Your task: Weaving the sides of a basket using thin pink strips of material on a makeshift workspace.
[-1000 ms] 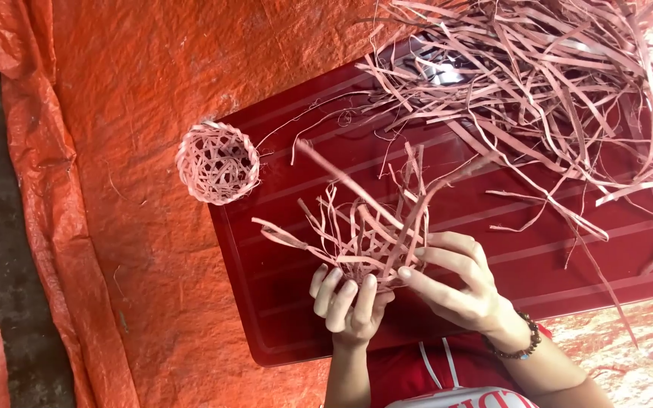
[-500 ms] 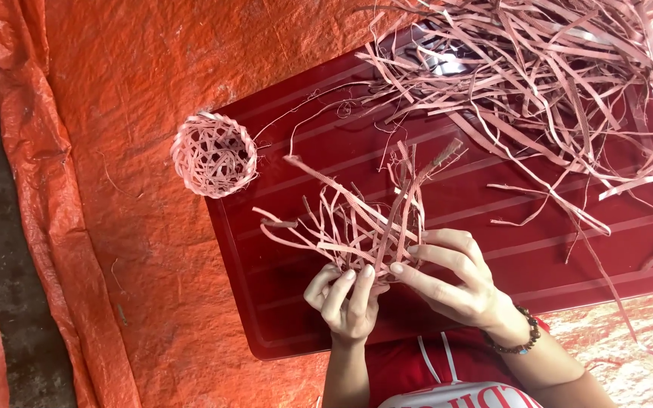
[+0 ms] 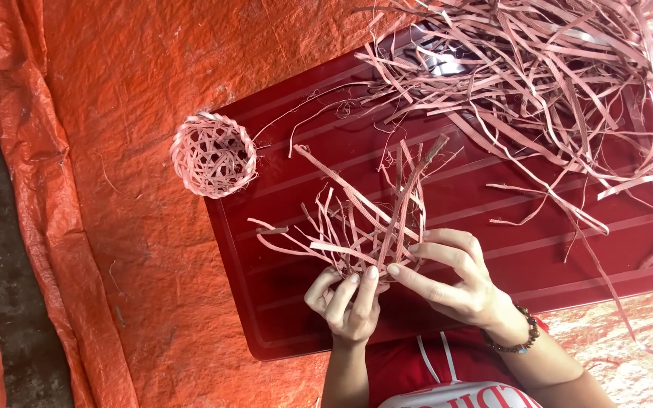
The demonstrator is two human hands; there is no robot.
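Note:
Both hands grip a half-woven piece of pink strips [image 3: 364,219] whose loose ends fan up and to the left over a dark red tray [image 3: 289,302]. My left hand [image 3: 345,298] pinches its lower edge from below. From the right, my right hand [image 3: 455,276], with a bead bracelet on the wrist, holds the weave with its fingers stretched toward the left hand's fingertips. A finished small round woven basket [image 3: 213,155] of the same pink strips lies at the tray's upper left corner.
A big loose heap of pink strips [image 3: 546,83] covers the tray's upper right and spills past its edge. The tray rests on a crinkled orange tarp [image 3: 115,113]. Bare grey ground [image 3: 1,249] shows at the left.
The weave has been turned slightly in my hands and the fingers have shifted their grip along its lower edge. The view moved a little; basket and heap stayed put.

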